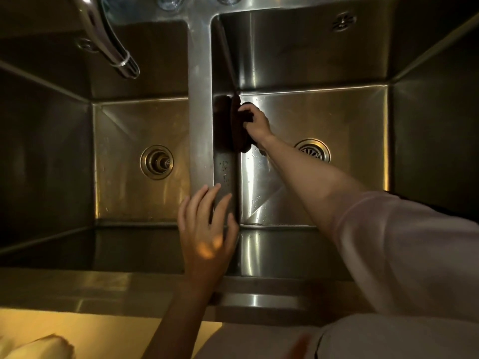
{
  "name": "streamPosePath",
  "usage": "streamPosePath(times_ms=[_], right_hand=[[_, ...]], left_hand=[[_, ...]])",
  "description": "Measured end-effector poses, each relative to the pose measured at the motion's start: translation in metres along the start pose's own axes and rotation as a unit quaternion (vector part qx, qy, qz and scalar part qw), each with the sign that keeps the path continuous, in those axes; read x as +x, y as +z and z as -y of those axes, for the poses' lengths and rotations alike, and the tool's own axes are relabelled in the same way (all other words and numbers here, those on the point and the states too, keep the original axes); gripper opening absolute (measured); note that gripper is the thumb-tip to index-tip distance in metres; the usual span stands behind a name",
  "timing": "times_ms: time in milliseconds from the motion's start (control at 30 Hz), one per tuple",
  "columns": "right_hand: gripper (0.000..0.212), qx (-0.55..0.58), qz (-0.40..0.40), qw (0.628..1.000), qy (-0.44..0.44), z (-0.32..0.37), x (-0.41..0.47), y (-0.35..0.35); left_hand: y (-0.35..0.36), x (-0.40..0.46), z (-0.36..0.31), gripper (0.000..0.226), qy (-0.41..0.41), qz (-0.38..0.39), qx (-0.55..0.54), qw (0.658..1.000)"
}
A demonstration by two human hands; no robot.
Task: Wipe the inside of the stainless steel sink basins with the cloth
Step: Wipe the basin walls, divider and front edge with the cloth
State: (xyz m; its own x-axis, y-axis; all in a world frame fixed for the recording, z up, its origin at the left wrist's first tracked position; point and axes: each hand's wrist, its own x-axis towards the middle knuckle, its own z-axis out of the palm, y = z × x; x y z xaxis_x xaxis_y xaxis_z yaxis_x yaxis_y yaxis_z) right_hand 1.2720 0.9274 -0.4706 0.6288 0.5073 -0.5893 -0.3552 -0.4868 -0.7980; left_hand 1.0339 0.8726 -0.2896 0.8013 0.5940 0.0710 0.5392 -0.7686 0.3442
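Observation:
A double stainless steel sink fills the view, split by a steel divider point(201, 120). In the right basin point(324, 112), my right hand point(256, 123) grips a dark brown cloth point(239, 130) and presses it against the basin's left wall, low down near the floor. The cloth's reflection shows on that wall. My left hand point(207, 229) rests on the near end of the divider with its fingers spread. The left basin point(134, 151) holds nothing but its drain.
A chrome faucet spout point(114, 50) hangs over the left basin. The left drain point(156, 161) has a stopper; the right drain point(312, 150) is a strainer. Water drops speckle the right basin's floor and wall. The steel front rim point(103, 288) runs along the near side.

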Motion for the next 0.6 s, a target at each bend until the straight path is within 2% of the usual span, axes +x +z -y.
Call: streamPosePath(times_ms=[133, 400, 467, 600], right_hand=[[0.049, 0.022, 0.003, 0.999, -0.034, 0.012, -0.016, -0.004], [0.050, 0.036, 0.014, 0.966, -0.256, 0.060, -0.090, -0.019], [0.051, 0.038, 0.016, 0.962, -0.271, 0.064, -0.102, -0.019], [0.050, 0.023, 0.008, 0.971, -0.239, 0.053, -0.097, -0.013]], left_hand=[[0.003, 0.001, 0.001, 0.031, 0.002, -0.021, -0.007, 1.000], [-0.002, 0.001, -0.002, 0.030, -0.003, -0.028, -0.009, 1.000], [-0.003, -0.002, -0.002, 0.029, -0.001, -0.037, -0.005, 0.999], [-0.008, -0.018, -0.005, 0.028, -0.026, -0.059, -0.008, 0.998]])
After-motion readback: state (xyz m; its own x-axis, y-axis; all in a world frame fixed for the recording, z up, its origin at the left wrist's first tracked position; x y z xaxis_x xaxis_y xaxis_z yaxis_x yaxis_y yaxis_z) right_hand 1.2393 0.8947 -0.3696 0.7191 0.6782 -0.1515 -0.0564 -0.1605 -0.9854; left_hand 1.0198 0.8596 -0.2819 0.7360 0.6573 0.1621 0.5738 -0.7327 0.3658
